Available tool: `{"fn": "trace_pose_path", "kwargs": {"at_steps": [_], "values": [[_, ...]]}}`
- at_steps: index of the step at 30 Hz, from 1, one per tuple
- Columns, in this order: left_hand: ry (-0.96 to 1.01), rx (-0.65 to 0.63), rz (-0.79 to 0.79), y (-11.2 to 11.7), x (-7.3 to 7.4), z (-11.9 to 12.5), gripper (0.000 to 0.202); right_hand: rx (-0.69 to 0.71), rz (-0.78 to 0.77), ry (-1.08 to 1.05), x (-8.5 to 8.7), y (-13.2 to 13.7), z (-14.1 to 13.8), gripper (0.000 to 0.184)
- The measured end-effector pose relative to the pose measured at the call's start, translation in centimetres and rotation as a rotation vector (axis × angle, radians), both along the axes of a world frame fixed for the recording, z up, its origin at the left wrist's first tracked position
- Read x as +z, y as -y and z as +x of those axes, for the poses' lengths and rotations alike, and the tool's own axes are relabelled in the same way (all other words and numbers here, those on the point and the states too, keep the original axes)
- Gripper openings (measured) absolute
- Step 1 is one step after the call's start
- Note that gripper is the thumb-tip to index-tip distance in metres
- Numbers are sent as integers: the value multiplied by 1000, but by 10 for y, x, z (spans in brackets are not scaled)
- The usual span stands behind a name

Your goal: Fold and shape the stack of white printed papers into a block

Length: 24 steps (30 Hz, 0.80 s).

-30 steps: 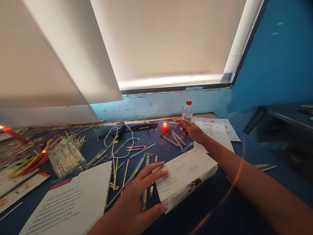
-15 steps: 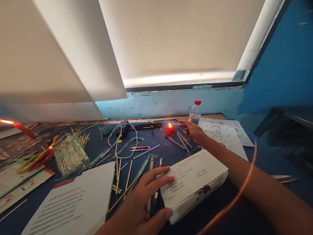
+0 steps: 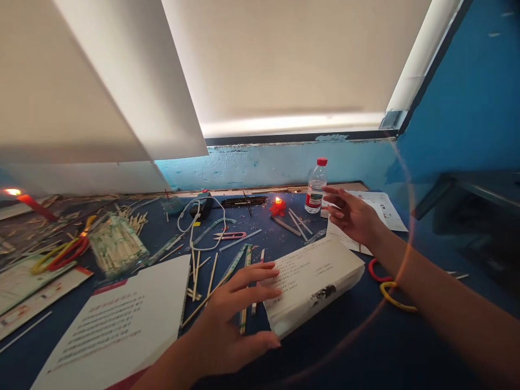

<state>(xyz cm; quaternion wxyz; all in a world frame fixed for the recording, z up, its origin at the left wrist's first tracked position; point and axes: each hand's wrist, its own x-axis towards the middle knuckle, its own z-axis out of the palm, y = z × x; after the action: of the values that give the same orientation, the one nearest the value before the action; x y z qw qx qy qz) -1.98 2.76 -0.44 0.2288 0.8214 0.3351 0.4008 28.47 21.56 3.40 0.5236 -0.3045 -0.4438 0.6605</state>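
Observation:
My left hand (image 3: 227,314) is spread at the left end of a thick white book-like block (image 3: 309,276) with printed text. Its fingertips lie on or just over the top edge, and the thumb sits by the near corner. My right hand (image 3: 357,216) hovers over white sheets of paper (image 3: 390,208), just right of a red-capped water bottle (image 3: 314,189). Its fingers are loosely bent and apart, with nothing I can make out between them. Left of the bottle, a low red candle (image 3: 278,207) burns, with thin pale strips (image 3: 298,225) in front.
At left stand a tilted, lit red candle (image 3: 36,207), scissors (image 3: 69,254) and a bag of sticks (image 3: 117,244). A printed sheet (image 3: 109,330), loose sticks (image 3: 212,276), a white cable (image 3: 190,222) and thread snips (image 3: 231,235) lie midway. Red-and-yellow scissor handles (image 3: 398,300) lie under my right forearm.
My right hand has drawn back rightward from the low candle, where it held a thin pale strip by the flame. My left hand stays by the block.

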Motion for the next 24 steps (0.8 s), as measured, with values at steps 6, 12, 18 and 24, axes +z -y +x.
{"fn": "trace_pose_path", "kwargs": {"at_steps": [6,12,18,24], "values": [[-84,-4,1,3,9,3,46,-69,-47,-65,7,40,21,27],[-95,-10,14,0,8,1,44,-68,-37,-24,7,79,28,28],[-47,-15,70,-7,7,-2,39,-69,-115,-75,9,106,30,26],[-24,22,72,-8,9,1,38,-72,-141,-86,3,111,29,24]]}}
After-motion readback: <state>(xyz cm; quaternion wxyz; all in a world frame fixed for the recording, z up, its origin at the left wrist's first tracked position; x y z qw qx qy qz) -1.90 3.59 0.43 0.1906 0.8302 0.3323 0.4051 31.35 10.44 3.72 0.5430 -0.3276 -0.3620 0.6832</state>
